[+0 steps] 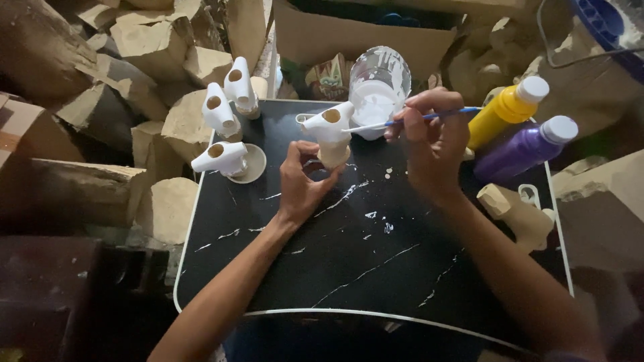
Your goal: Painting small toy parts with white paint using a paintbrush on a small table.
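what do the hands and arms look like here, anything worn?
Both arms are bare from wrist to past the elbow: no sleeves in view, no gloves, no watch or bracelet. No rings visible on the left hand or the right hand. A dark strip at the bottom right corner may be clothing, but it is unclear.

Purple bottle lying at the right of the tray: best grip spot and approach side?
Grip the purple bottle across its mid-body, coming from above. It lies on its side, white cap pointing up-right, so the round barrel is exposed on top. The yellow bottle crowds its far side, so close the fingers along the free near flank.
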